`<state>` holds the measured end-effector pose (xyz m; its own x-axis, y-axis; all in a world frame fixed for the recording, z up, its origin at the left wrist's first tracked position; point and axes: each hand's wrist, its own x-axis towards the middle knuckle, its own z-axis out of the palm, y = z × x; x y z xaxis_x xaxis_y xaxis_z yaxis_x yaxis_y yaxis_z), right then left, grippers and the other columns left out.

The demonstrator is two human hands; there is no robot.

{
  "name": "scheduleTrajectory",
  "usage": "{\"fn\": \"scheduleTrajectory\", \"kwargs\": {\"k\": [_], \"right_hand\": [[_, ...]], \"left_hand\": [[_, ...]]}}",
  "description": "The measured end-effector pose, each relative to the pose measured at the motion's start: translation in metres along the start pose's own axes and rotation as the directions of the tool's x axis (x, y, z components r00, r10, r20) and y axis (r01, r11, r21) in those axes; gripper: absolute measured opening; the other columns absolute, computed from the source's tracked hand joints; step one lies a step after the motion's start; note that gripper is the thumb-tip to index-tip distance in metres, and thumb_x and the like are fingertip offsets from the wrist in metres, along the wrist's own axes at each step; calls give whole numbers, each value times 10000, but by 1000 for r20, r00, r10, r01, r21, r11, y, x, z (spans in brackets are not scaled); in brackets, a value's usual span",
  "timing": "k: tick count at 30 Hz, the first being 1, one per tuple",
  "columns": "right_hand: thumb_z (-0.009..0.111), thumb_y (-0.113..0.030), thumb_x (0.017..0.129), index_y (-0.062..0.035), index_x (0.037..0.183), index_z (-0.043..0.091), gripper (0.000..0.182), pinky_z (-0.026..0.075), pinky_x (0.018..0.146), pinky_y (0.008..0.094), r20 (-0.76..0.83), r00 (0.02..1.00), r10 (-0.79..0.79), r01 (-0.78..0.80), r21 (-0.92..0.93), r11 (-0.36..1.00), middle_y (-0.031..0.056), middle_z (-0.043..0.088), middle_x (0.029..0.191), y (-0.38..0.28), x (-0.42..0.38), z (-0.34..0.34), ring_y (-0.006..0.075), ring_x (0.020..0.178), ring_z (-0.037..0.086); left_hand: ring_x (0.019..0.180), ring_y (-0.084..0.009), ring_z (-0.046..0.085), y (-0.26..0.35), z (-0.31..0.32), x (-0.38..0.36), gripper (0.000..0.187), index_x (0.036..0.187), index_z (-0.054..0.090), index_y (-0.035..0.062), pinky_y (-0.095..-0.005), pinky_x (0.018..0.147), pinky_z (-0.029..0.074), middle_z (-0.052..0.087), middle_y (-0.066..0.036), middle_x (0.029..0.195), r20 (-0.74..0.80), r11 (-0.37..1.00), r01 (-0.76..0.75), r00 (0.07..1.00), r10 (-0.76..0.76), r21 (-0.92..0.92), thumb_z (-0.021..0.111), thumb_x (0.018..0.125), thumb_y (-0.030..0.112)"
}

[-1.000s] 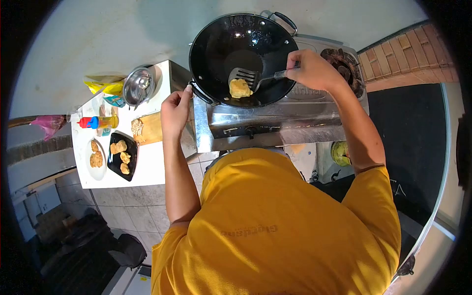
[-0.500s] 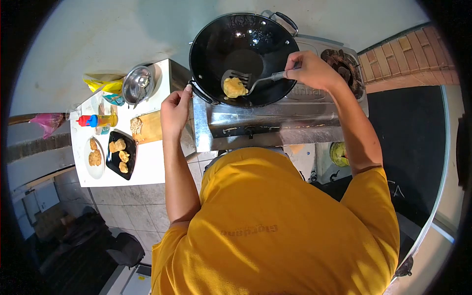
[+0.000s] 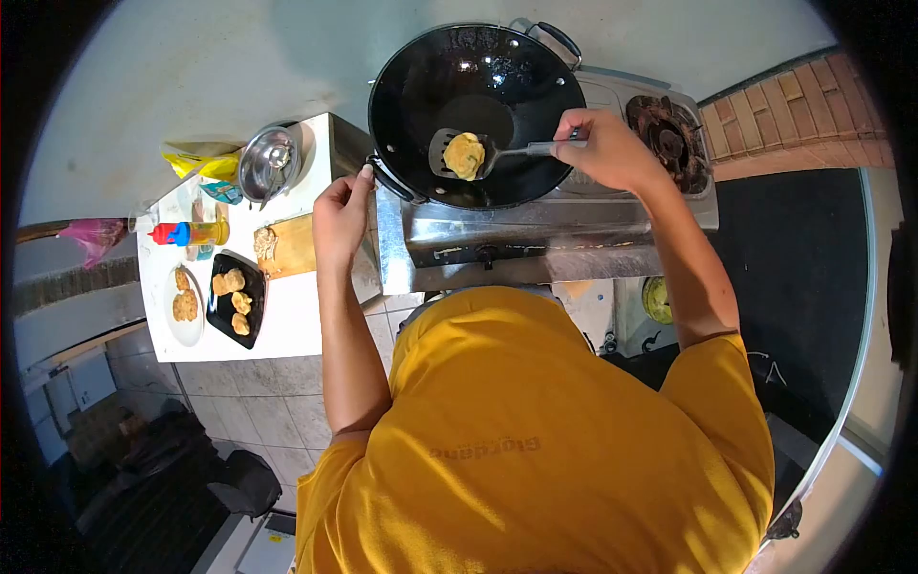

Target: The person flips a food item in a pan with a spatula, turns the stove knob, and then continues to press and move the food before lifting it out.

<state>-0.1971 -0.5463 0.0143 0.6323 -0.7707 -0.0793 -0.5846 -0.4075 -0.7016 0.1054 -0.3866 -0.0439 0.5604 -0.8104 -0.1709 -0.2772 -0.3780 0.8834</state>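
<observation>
A black wok (image 3: 475,105) sits on the gas stove, its near-left loop handle (image 3: 393,184) pinched by my left hand (image 3: 341,212). My right hand (image 3: 612,150) is closed around the grey handle of a slotted spatula (image 3: 512,152). On the spatula's blade, over the lower part of the wok, rests a round golden fritter (image 3: 464,156). The wok's inner surface looks shiny and wet near the top.
A second burner (image 3: 660,139) is at the right. On the white table (image 3: 296,330) at left are a black plate (image 3: 251,277) with several fried pieces, a white plate (image 3: 189,330), a cutting board (image 3: 295,246), a steel bowl (image 3: 258,170) and sauce bottles (image 3: 196,233).
The spatula has tilted flatter and shifted slightly, and the fritter has moved up and to the right with it. My left hand stays in place at the wok handle.
</observation>
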Motion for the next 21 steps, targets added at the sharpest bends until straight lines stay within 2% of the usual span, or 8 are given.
{"fn": "scheduleTrajectory", "kwargs": {"k": [1,3,7,9,12,16,19,21], "right_hand": [[682,-151,757,-23,776,608,149,380,578,272,0,1000,0,0,-1,1000,12,531,659,-3,-3,1,102,625,460],[661,-164,738,-2,799,612,180,453,616,325,-31,999,16,-18,-73,997,110,606,667,-7,-9,1,202,626,581],[660,-163,740,-5,806,608,179,456,609,327,-44,998,44,-44,-18,999,110,603,658,-4,-19,8,206,611,580],[660,-177,744,-12,802,613,181,456,618,328,-41,994,106,-105,25,994,117,603,666,-3,-22,11,205,625,581],[665,-198,747,-17,794,618,192,456,628,329,-96,994,47,-41,57,998,118,605,679,13,-20,18,204,642,582],[669,-211,747,-22,783,624,198,453,632,331,-140,990,22,-16,40,999,116,603,685,15,-16,13,203,649,574],[672,-214,743,-20,791,633,204,452,637,333,-118,990,75,-75,10,997,118,597,682,-2,-11,-7,206,637,557],[655,-159,770,-7,796,618,159,430,708,299,-136,986,92,-96,-19,995,54,601,724,-19,-6,-23,141,729,519]], "left_hand": [[581,-88,403,-2,0,1,419,760,633,-34,-243,546,359,514,-19,596,-2,1000,-17,1000,17,-8,616,905,359],[578,-88,401,-6,1,2,418,761,633,-31,-241,544,356,511,-17,593,-5,999,-35,999,35,-17,614,906,360],[568,-83,395,-8,3,3,411,761,634,-22,-237,539,349,501,-11,585,4,1000,-30,1000,30,-10,612,906,362],[565,-82,393,-7,4,2,408,761,634,-19,-237,538,348,498,-9,583,9,999,-30,1000,30,-15,613,906,361],[564,-80,391,-5,5,0,406,760,633,-19,-237,536,347,497,-7,582,14,1000,-16,1000,16,-7,614,905,360],[570,-80,401,-7,6,0,397,760,636,-15,-236,545,354,507,-6,591,15,999,-51,999,52,-18,613,907,353],[577,-79,409,-7,4,-4,387,765,642,-15,-233,553,361,517,-3,600,-7,999,-43,999,43,-19,613,908,344],[580,-78,413,-5,3,-6,382,769,645,-15,-231,558,365,522,-1,604,-28,999,-30,999,29,-23,614,908,339]]}}
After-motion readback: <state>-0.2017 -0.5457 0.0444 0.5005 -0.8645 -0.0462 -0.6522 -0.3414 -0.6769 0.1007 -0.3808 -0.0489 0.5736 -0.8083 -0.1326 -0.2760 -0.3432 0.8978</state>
